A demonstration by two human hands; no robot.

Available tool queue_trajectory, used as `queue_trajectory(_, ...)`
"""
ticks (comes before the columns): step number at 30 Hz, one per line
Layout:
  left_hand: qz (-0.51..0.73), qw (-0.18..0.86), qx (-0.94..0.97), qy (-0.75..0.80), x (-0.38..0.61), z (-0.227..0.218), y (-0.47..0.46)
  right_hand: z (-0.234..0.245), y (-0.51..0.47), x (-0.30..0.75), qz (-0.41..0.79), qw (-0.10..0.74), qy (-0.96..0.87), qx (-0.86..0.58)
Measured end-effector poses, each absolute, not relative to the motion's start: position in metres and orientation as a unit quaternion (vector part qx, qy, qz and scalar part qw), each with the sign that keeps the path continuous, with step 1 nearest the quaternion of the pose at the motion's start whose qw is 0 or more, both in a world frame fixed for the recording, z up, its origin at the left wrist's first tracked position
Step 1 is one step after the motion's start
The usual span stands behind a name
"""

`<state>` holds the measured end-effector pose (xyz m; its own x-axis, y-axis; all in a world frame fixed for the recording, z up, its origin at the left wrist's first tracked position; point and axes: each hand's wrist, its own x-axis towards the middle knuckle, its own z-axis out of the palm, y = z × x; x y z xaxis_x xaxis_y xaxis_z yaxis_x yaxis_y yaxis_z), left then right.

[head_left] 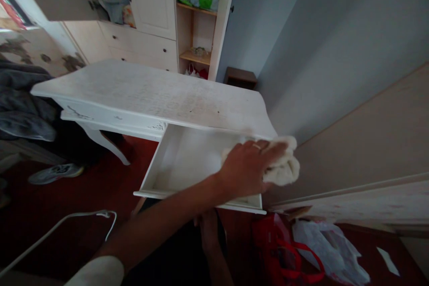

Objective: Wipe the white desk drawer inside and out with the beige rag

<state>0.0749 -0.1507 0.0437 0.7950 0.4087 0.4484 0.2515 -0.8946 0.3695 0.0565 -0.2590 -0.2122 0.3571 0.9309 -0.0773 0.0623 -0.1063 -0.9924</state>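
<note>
My left hand (246, 165) reaches across from the lower left, its fingers wrapped round a cream cloth (283, 165). It is over the right side of a pulled-out white drawer (191, 156), whose visible floor is bare. Motion blurs the hand a little, and I cannot tell whether the cloth touches the drawer. My right hand (208, 228) is low, just below the drawer's front edge and partly behind my left forearm. Most of its fingers are hidden. The drawer belongs to a white desk (134, 89) with curved legs and brownish marks on its top.
A white cabinet (150, 0) stands behind the desk, with bags on its shelf. At right is a grey-blue wall (321, 53). A red bag (275, 246) and a white plastic bag (331, 250) lie lower right. On the left are dark clothes (23, 103), a shoe (55, 173) and a white cable (63, 221).
</note>
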Motion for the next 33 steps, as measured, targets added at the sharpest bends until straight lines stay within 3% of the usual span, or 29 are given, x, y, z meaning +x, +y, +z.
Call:
queue_trajectory(3,0.315,0.092,0.908,0.261,0.069,0.078,-0.093,-0.216,-0.263,0.054,0.464,0.574,-0.330,-0.588)
queue_trajectory(6,0.287,0.054,0.903,0.314,0.064,0.088,-0.026,-0.218,-0.263,0.053,0.486,0.597,-0.294,-0.567)
queue_trajectory(10,0.181,0.025,0.910,0.372,0.051,0.061,0.054,-0.218,-0.262,0.053,0.498,0.610,-0.283,-0.547)
queue_trajectory(13,0.075,0.099,0.904,0.409,0.034,0.036,0.090,-0.220,-0.261,0.054,0.501,0.603,-0.284,-0.551)
queue_trajectory(20,0.158,0.198,0.887,0.387,-0.015,0.012,0.109,-0.224,-0.260,0.053,0.501,0.609,-0.275,-0.550)
queue_trajectory(25,0.329,0.209,0.787,0.478,-0.066,-0.012,0.121,-0.217,-0.262,0.050,0.486,0.613,-0.271,-0.560)
queue_trajectory(33,0.330,0.212,0.786,0.478,-0.104,-0.022,0.136,-0.213,-0.266,0.045,0.446,0.605,-0.248,-0.611)
